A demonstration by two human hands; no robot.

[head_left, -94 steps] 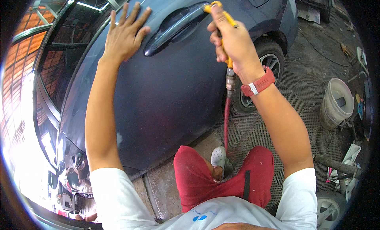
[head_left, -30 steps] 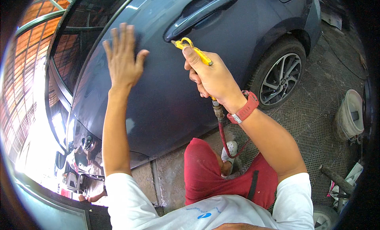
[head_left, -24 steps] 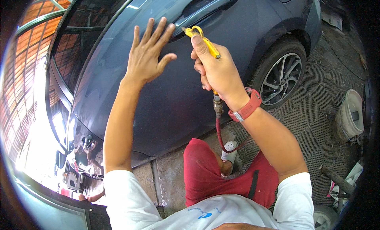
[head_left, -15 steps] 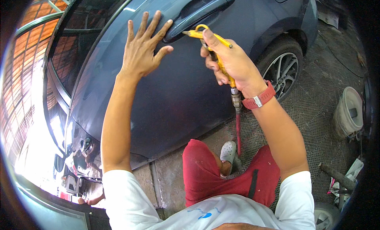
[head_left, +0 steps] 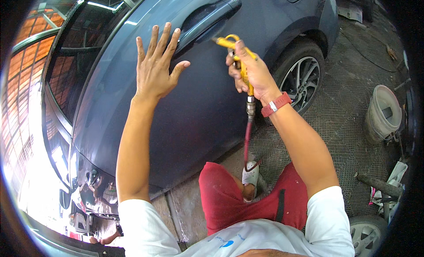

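Near the handle (head_left: 206,22), our right hand (head_left: 257,76) grips the air gun (head_left: 244,73); aim steadily. Our empty left hand (head_left: 155,76) might touch the door (head_left: 194,111).

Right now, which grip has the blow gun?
The right grip, red strap at its wrist, holds the yellow air blow gun; the left grip is spread open, empty.

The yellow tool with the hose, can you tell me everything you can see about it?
The yellow tool is shaped a bit like a pistol, with a short, dark-tipped nozzle and a curved loop on top. The right hand is wrapped around it. Below it come a metal-looking fitting and a red hose hanging toward the shoe. The nozzle points left, close to the door handle; I can't tell whether it touches the car door.
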